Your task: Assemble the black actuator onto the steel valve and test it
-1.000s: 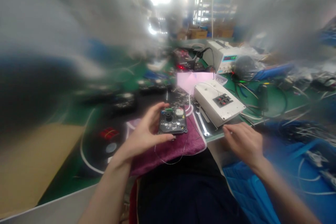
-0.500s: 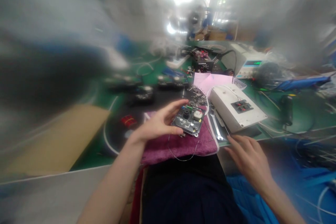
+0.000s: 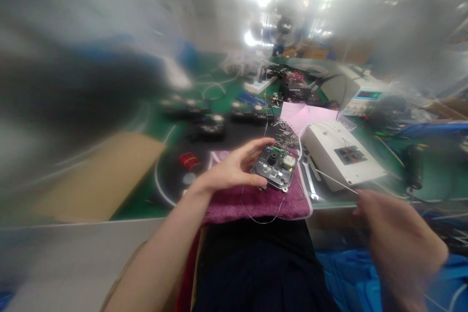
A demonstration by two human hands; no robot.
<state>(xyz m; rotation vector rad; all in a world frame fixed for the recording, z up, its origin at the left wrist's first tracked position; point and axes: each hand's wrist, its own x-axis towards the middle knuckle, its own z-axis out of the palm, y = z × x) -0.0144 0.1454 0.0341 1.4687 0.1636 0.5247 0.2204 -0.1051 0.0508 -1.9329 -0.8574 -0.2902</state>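
Observation:
My left hand (image 3: 237,168) is closed around the side of a square black electronic unit (image 3: 277,169), thumb along its near edge. The unit shows a round black part, a white part and a green terminal on its upper face. It is held over a purple cloth (image 3: 252,203), and a thin wire loop (image 3: 268,222) hangs below. My right hand (image 3: 398,236), smeared by motion, is closed at the right on the end of a thin pale rod or wire (image 3: 337,182). Its other end points toward a wrench (image 3: 310,180) beside the cloth.
A white box with black terminals (image 3: 343,151) stands right of the cloth. Loose screws (image 3: 287,131) lie behind it, near pink paper (image 3: 307,116). Similar black units (image 3: 210,126) and a red bundle (image 3: 189,160) are on the left. A power supply (image 3: 360,95) stands at the back right.
My right hand has moved right and toward me, closing on the thin pale rod or wire and drawing it along. My left hand still holds the unit. The whole view has shifted slightly.

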